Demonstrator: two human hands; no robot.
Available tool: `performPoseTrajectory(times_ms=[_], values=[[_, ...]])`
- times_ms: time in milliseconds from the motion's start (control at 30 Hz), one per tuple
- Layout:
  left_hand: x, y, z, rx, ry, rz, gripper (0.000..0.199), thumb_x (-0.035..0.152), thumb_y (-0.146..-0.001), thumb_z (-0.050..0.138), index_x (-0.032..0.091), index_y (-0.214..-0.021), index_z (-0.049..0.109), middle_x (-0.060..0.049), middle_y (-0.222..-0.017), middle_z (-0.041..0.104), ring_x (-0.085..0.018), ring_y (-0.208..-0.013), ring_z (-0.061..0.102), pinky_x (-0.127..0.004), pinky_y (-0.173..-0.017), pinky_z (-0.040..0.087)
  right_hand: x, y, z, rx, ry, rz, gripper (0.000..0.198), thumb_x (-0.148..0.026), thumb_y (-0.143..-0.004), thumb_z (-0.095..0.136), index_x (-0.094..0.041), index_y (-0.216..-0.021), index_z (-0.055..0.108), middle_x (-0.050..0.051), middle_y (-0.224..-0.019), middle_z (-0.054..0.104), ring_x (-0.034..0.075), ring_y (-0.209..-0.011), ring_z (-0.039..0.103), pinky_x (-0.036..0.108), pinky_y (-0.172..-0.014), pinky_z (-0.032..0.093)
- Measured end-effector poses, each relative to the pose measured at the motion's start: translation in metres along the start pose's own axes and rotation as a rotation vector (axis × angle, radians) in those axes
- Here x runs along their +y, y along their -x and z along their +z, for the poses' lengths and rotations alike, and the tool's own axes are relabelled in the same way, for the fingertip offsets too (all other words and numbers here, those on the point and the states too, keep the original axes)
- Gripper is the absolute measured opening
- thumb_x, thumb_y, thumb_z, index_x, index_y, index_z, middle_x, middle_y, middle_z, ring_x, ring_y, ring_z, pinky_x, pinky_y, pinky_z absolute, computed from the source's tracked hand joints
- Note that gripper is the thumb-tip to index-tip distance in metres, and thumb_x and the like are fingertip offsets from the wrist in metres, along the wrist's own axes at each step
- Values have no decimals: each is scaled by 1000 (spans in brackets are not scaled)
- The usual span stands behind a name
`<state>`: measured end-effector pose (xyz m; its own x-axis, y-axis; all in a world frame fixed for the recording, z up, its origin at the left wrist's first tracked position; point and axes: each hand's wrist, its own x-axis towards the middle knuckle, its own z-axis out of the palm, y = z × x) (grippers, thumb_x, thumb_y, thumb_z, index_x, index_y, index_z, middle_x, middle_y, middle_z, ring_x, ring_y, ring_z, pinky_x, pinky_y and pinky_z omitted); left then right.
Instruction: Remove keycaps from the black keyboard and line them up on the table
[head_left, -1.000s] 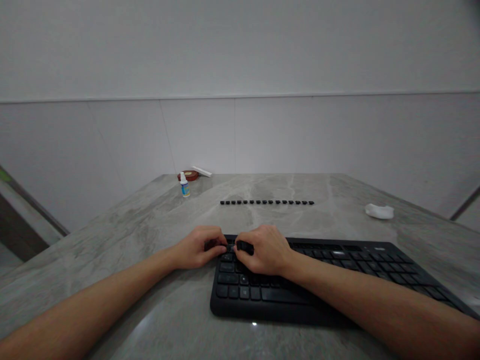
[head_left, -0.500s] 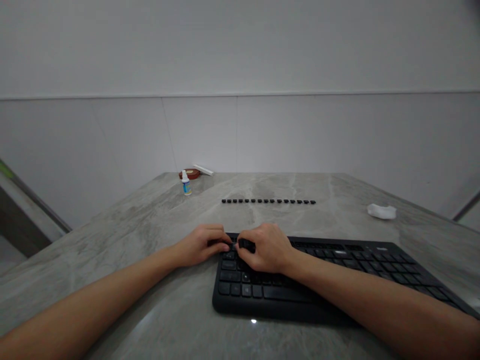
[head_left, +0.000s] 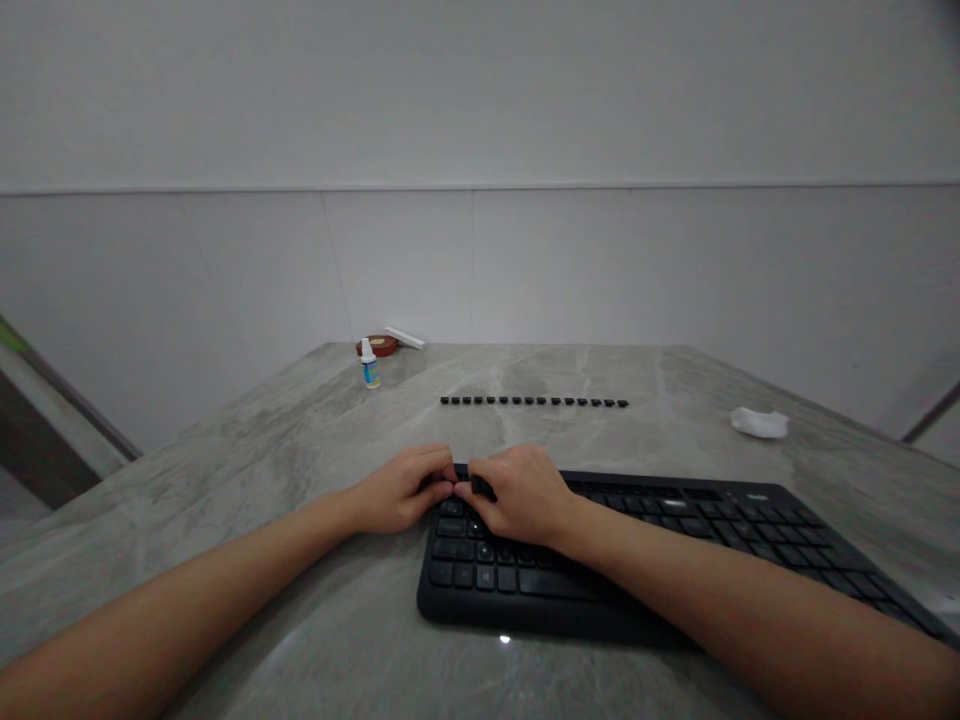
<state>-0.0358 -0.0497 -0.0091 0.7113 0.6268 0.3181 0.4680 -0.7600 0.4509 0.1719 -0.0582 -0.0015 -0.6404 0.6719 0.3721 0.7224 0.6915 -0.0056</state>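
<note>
A black keyboard (head_left: 555, 605) lies on the grey marbled table (head_left: 300, 620), several keys at its left end in sight. Over its upper left corner, my left hand (head_left: 409, 490) has thumb and forefinger pinched together; whatever is between them is too small to make out. My right hand (head_left: 521, 495) is curled around a small dark object (head_left: 482, 487), mostly hidden by the fingers. Both hands' fingertips meet above the corner keys. Beyond the keyboard, small black keycaps (head_left: 534, 401) stand in a straight row.
At the back left are a small white spray bottle (head_left: 370, 366), a reddish-brown case (head_left: 384, 346) and a white strip (head_left: 405, 337). A crumpled white tissue (head_left: 760, 423) lies on the right. A pale wall (head_left: 480, 265) rises behind the table.
My right hand has shifted slightly left, and its fingertips now meet those of my left hand. The whole view has moved a little; the keycap row looks the same.
</note>
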Motion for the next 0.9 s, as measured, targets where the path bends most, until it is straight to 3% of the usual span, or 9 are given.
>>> performPoseTrajectory(times_ms=[133,567,900], values=[[-7,0,2,20,70,-28,18,25,-91,44,16,-77,51,0,-73,50,-13,-67,46,-25,-64,38,-2,-3,1,-22,-10,-44,29,-36,-88,48,-18,-78,68,6,-69,68,14,-57,56,27,-53,27],[-4,-4,3,59,112,-96,20,23,-91,48,14,-76,58,-1,-74,53,-13,-69,50,-25,-66,39,-5,-3,1,-1,23,91,37,-45,-86,47,-20,-78,73,8,-66,69,18,-57,59,28,-53,33],[-3,0,-2,22,98,-41,21,32,-91,49,15,-83,59,1,-72,47,-12,-65,45,-24,-62,38,-6,-2,1,3,51,90,38,-44,-86,45,-21,-76,73,8,-66,69,18,-55,59,27,-52,33]])
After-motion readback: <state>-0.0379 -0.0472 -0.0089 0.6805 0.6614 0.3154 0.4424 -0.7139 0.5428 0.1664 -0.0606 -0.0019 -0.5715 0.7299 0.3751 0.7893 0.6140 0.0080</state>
